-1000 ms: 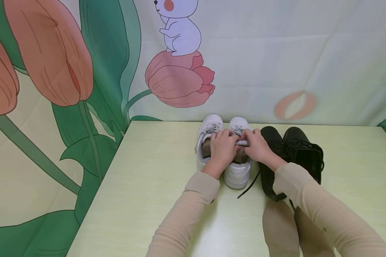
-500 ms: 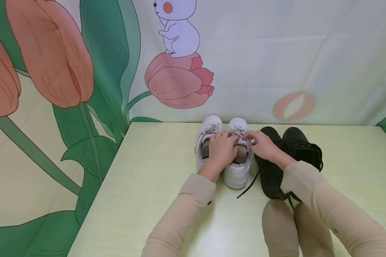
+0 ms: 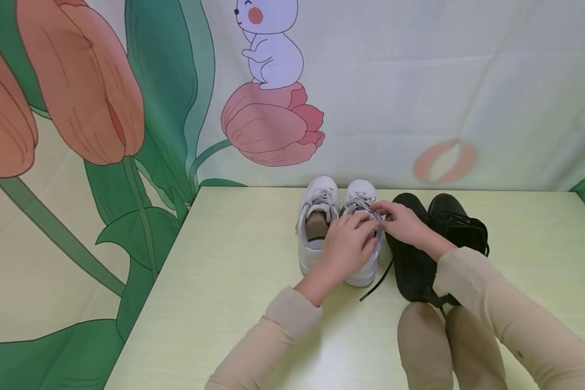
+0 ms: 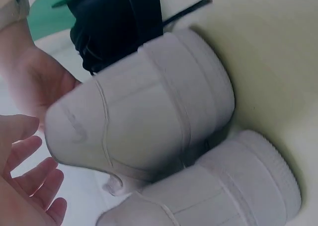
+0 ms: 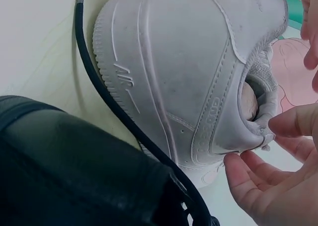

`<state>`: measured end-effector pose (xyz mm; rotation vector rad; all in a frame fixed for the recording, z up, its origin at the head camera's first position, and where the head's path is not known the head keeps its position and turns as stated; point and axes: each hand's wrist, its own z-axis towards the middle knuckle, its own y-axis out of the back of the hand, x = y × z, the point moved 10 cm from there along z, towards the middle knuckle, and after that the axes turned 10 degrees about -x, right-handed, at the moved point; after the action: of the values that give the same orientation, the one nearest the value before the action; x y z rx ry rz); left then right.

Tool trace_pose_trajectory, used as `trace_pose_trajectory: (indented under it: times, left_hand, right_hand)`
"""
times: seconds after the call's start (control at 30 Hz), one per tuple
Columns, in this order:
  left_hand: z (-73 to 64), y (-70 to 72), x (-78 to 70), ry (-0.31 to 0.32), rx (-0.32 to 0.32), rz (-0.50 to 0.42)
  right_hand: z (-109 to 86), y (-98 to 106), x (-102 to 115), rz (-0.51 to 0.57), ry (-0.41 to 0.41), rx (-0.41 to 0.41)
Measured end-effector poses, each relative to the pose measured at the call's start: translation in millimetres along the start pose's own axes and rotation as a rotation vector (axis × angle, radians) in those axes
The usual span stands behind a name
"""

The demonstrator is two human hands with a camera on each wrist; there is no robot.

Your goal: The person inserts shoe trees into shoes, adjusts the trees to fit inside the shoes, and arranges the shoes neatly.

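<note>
Two white lace-up sneakers stand side by side, toes away from me. Over the opening of the right-hand sneaker [image 3: 361, 189] hovers my left hand [image 3: 348, 244], its fingers loosely bent and holding nothing. In the left wrist view its fingers are spread, apart from that sneaker's heel [image 4: 144, 107]. My right hand [image 3: 407, 223] is at the right side of the same sneaker, near its laces. The right wrist view shows thumb and fingers apart around the collar's front edge, pinching nothing visible. The left-hand sneaker [image 3: 319, 189] has a brown insert [image 3: 317, 225] inside.
A pair of black shoes [image 3: 411, 265] stands close on the right, under my right forearm. One black lace [image 3: 377, 283] trails on the pale table [image 3: 224, 281]. Behind hangs a printed cloth [image 3: 370, 108] with tulips. Two beige-clothed knees [image 3: 421, 336] show at the front.
My left hand has let go of the sneaker's tongue area and drawn back toward the heel. My right hand has shifted right from the tongue to the lace edge, its fingers loosened.
</note>
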<state>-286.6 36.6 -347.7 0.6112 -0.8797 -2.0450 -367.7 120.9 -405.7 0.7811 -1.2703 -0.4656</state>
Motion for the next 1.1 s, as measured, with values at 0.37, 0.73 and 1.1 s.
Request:
trace_pose_trajectory:
  times: [0.37,0.73,1.1]
  left_hand:
    - [-21.4,2.1,-26.6,-0.105,-0.003,-0.074]
    - [-46.1,-1.4,-57.3,-0.219,-0.02,-0.2]
    - [-69.1,-9.7,-81.0,-0.308,0.028,-0.278]
  right_hand:
    - [-7.0,10,-2,0.003,-0.025,-0.014]
    - [-10.0,16,-11,0.006,-0.033,-0.028]
    - [-12.7,22,-19,0.001,-0.039,-0.039]
